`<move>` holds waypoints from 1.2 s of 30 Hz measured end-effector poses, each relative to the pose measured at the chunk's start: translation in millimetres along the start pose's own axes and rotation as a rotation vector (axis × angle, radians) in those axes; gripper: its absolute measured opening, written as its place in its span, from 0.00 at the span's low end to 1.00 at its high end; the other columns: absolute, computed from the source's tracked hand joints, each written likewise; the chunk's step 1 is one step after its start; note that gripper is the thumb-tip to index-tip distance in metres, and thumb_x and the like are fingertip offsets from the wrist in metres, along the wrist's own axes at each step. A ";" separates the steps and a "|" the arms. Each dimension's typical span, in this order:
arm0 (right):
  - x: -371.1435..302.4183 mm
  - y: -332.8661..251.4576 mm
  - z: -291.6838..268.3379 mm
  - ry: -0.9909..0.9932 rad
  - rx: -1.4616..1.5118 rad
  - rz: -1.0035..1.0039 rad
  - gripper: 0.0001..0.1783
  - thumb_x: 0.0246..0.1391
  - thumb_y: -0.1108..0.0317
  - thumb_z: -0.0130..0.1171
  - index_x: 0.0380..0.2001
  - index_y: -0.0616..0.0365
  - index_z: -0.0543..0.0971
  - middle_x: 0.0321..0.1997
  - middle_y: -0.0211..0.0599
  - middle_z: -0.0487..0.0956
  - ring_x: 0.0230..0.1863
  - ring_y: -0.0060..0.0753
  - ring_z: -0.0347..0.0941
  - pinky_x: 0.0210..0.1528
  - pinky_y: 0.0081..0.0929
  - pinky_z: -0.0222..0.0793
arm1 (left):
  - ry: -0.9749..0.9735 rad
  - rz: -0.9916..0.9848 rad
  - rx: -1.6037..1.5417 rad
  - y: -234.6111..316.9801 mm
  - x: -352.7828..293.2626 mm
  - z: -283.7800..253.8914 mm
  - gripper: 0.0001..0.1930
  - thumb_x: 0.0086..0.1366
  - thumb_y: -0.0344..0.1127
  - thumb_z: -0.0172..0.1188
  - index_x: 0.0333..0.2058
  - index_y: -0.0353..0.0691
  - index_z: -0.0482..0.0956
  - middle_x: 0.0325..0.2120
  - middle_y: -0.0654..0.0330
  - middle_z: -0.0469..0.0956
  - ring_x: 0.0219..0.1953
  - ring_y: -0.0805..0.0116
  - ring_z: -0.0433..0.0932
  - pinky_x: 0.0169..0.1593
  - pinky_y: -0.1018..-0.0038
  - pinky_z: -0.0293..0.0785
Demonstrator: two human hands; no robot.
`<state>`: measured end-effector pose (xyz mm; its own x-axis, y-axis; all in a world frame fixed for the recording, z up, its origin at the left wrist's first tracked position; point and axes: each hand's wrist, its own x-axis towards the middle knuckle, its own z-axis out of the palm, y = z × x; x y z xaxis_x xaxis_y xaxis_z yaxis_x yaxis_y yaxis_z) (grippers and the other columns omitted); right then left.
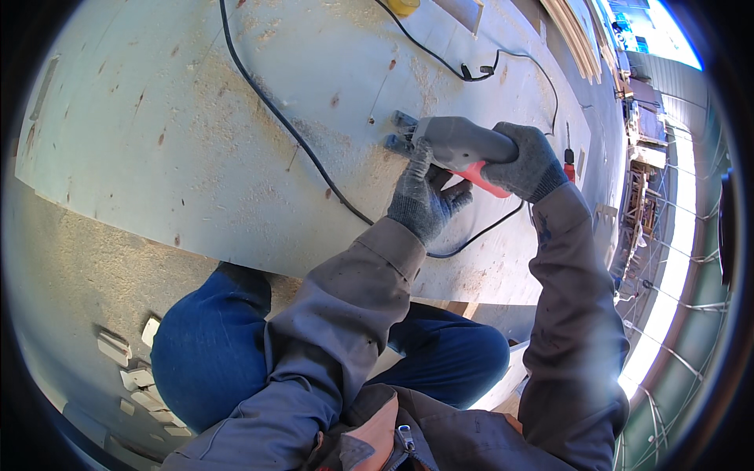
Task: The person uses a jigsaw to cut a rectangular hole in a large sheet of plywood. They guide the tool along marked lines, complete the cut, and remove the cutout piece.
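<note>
Tool: a grey power tool (463,140) with a red underside, right of centre in the upper half of the frame, its dark, two-pronged front end facing left; whether that end touches the wood I cannot tell.
Right hand: the gloved right hand (522,161) is closed around the grey handle at the tool's right end, fingers wrapped over it.
Left hand: the gloved left hand (424,192) is at the tool's near side, one finger up against the front of the body, others reaching right below it; whether they grip I cannot tell.
Surface: a pale wooden surface (196,169) with knots and scattered sawdust, filling the upper left and middle of the frame.
Long cable: a black cable (298,140) curves from the top edge toward the left wrist.
Thin cable: a second cable (534,61) bends across the upper right, near a small black connector (475,72).
Screwdriver: a red-handled screwdriver (569,165), just right of the right hand.
Top edge: part of a yellow object (403,6).
Planks: stacked planks (569,35), upper right.
Blocks: pale blocks (115,345) on the floor, lower left, beside a blue trouser leg (212,345).
</note>
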<state>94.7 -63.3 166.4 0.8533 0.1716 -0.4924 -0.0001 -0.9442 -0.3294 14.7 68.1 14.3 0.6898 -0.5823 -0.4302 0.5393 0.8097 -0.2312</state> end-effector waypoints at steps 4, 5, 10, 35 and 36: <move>0.5 -2.0 1.6 0.016 0.005 -0.017 0.15 0.37 0.68 0.68 0.31 0.62 0.79 0.21 0.34 0.77 0.25 0.24 0.72 0.32 0.29 0.71 | -0.006 0.014 0.020 2.0 0.6 -0.2 0.31 0.68 0.62 0.59 0.56 0.42 0.72 0.53 0.56 0.71 0.56 0.58 0.73 0.50 0.54 0.81; 0.7 -2.8 1.9 0.019 0.005 -0.018 0.15 0.37 0.68 0.68 0.30 0.62 0.79 0.20 0.34 0.76 0.25 0.24 0.72 0.32 0.29 0.71 | -0.005 0.013 0.020 2.7 0.9 -0.8 0.31 0.67 0.62 0.59 0.56 0.42 0.72 0.53 0.56 0.71 0.56 0.58 0.73 0.49 0.54 0.81; 2.1 -3.2 2.1 0.031 0.005 -0.046 0.15 0.37 0.67 0.68 0.31 0.62 0.79 0.20 0.35 0.76 0.24 0.24 0.72 0.31 0.29 0.71 | 0.012 0.024 0.039 4.0 -1.4 0.4 0.33 0.66 0.64 0.59 0.57 0.42 0.71 0.53 0.55 0.71 0.56 0.55 0.73 0.50 0.54 0.81; 11.0 -15.8 1.0 0.032 -0.044 -0.059 0.17 0.36 0.65 0.69 0.31 0.62 0.79 0.21 0.39 0.76 0.25 0.29 0.73 0.34 0.32 0.71 | -0.018 0.043 0.055 12.6 -3.6 -1.1 0.40 0.61 0.67 0.63 0.62 0.47 0.66 0.57 0.55 0.70 0.56 0.49 0.71 0.57 0.49 0.69; 11.4 -16.9 1.4 0.033 -0.046 -0.055 0.17 0.36 0.65 0.69 0.31 0.62 0.79 0.21 0.39 0.76 0.25 0.29 0.73 0.34 0.32 0.71 | -0.009 0.041 0.050 12.8 -2.7 -1.9 0.38 0.63 0.66 0.62 0.61 0.46 0.68 0.57 0.55 0.70 0.56 0.50 0.72 0.56 0.50 0.72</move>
<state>103.7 -45.0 165.2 0.8683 0.2148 -0.4472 0.0703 -0.9456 -0.3176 18.8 80.2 10.9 0.7159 -0.5498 -0.4303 0.5339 0.8283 -0.1700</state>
